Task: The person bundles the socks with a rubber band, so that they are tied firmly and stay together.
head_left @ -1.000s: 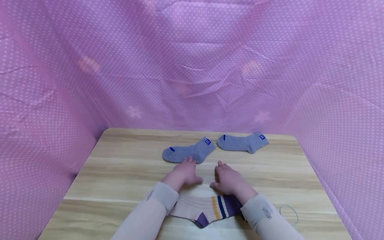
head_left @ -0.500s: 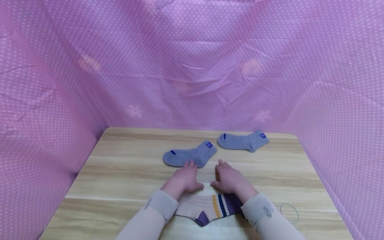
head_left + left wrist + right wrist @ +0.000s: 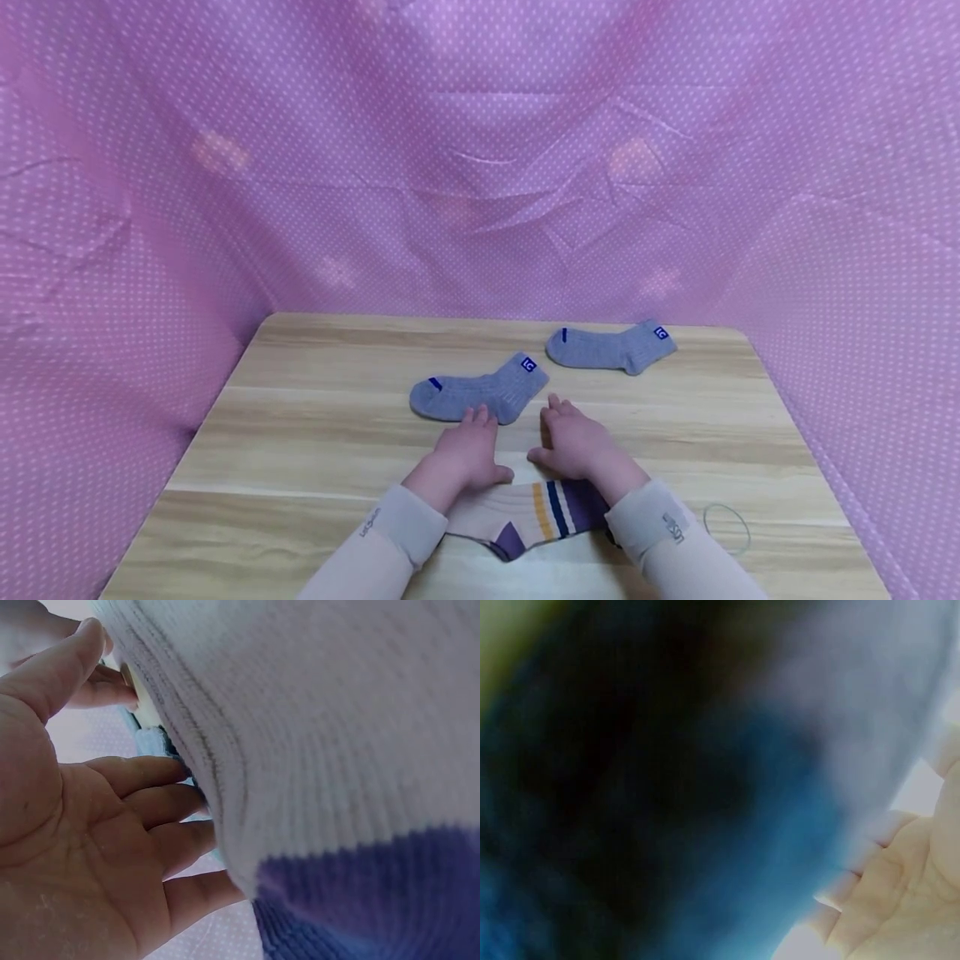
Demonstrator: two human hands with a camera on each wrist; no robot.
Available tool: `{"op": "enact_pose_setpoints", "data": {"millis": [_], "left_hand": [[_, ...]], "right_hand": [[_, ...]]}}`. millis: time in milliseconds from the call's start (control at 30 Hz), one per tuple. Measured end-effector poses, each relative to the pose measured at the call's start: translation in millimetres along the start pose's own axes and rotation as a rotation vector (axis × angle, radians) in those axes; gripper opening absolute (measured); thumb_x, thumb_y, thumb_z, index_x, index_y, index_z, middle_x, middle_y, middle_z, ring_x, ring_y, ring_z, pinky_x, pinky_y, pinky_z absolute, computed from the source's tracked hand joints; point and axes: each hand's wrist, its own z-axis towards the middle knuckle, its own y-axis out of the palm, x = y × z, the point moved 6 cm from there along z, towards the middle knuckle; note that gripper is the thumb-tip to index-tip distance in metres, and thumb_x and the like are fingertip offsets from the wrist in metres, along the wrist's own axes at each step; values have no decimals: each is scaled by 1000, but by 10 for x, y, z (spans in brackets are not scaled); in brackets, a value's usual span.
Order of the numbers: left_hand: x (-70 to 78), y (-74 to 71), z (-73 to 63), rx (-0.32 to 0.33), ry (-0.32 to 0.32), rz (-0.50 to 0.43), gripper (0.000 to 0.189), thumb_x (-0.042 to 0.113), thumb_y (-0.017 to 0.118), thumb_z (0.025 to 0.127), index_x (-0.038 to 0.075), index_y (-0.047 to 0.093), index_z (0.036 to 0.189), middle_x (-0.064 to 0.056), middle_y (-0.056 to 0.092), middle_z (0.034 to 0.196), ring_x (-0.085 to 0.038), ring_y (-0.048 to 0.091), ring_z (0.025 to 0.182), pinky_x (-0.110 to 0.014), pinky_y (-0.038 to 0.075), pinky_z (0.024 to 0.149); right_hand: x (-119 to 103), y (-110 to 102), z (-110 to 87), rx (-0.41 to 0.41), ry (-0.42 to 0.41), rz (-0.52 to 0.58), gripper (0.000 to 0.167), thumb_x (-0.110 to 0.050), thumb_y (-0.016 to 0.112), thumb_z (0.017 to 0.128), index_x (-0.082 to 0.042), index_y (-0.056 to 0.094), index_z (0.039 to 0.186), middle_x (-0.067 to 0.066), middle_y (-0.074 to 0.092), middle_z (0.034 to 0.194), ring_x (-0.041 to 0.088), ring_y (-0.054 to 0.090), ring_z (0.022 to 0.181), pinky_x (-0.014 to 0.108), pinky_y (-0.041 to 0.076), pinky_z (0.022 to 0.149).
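My left hand (image 3: 467, 452) has its fingertips on the heel edge of a grey sock (image 3: 465, 395) with a blue logo on its cuff. The fingers stretch forward and the thumb stands apart. My right hand (image 3: 576, 446) is to the right of it, its fingers pointing toward the far edge and holding nothing. A second grey sock (image 3: 600, 348) lies farther back on the right. Under my wrists lies a cream sock (image 3: 498, 510) with a purple heel and cuff and yellow and navy stripes. In the left wrist view, the cream sock (image 3: 337, 750) covers much of the picture.
The wooden table (image 3: 315, 400) has rounded far corners. A thin green loop (image 3: 727, 529) lies right of my right sleeve. Pink dotted cloth (image 3: 480, 167) hangs behind the table and along both sides.
The nearer grey sock has slid slightly toward me with my left hand, widening its gap from the far grey sock. My right hand has hardly moved. The head view has tilted a little.
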Motion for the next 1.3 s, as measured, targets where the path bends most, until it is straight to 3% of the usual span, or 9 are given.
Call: {"op": "enact_pose_setpoints", "data": {"millis": [333, 467, 533, 633, 733, 833, 933, 1067, 1300], "left_hand": [[41, -35, -76, -15, -8, 14, 96, 57, 78, 91, 1, 41, 161, -20, 28, 171, -40, 24, 158, -62, 37, 119], [10, -78, -73, 14, 23, -32, 91, 55, 77, 92, 1, 45, 158, -20, 36, 168, -40, 31, 156, -62, 35, 120], [-77, -150, -45, 77, 31, -120, 84, 51, 77, 94, 2, 49, 156, -19, 45, 163, -39, 40, 151, -60, 36, 120], [-337, -343, 29, 270, 10, -289, 73, 42, 76, 97, 2, 52, 154, -19, 55, 154, -40, 51, 142, -56, 40, 118], [-695, -556, 101, 474, -57, -480, 71, 35, 75, 99, 2, 48, 156, -22, 55, 153, -42, 54, 139, -55, 42, 117], [-1056, -654, 174, 589, -132, -723, 68, 27, 73, 102, -1, 44, 158, -24, 50, 157, -44, 51, 141, -53, 41, 118], [-1331, -620, 213, 621, -229, -1002, 60, 15, 67, 105, -7, 43, 156, -26, 48, 158, -43, 47, 145, -49, 42, 119], [-1499, -493, 206, 595, -349, -1235, 50, 2, 56, 105, -12, 45, 152, -31, 50, 154, -40, 52, 140, -40, 51, 110], [-1516, -403, 194, 476, -393, -1290, 46, -7, 58, 102, -13, 52, 147, -30, 58, 146, -37, 59, 135, -27, 59, 89]], "right_hand": [[12, -31, 43, 6, -21, 4, 78, -47, 78, 94, 5, 55, 148, 28, 35, 165, 47, 37, 151, 56, 36, 121], [39, -133, 92, 42, -58, 69, 63, -43, 77, 95, 4, 65, 136, 30, 54, 150, 46, 54, 137, 58, 46, 112], [69, -232, 142, 92, -65, 112, 55, -39, 75, 98, 2, 66, 134, 27, 63, 140, 44, 62, 128, 58, 50, 107], [134, -394, 256, 195, -45, 204, 54, -33, 72, 102, 3, 61, 140, 22, 69, 131, 41, 66, 120, 58, 53, 103], [199, -497, 407, 297, -20, 319, 57, -29, 68, 105, 3, 53, 150, 22, 64, 141, 41, 63, 127, 57, 51, 107], [242, -532, 564, 337, -1, 475, 56, -25, 65, 107, 3, 49, 153, 22, 61, 146, 41, 61, 129, 55, 52, 106], [283, -513, 698, 329, 20, 591, 54, -17, 64, 107, 6, 48, 153, 24, 59, 148, 42, 59, 131, 54, 52, 106], [343, -455, 828, 311, 35, 629, 52, -11, 63, 107, 11, 47, 151, 28, 60, 144, 42, 58, 132, 51, 50, 110], [366, -361, 948, 264, 37, 660, 53, -5, 63, 106, 11, 45, 153, 26, 63, 141, 40, 58, 132, 49, 49, 112]]}}
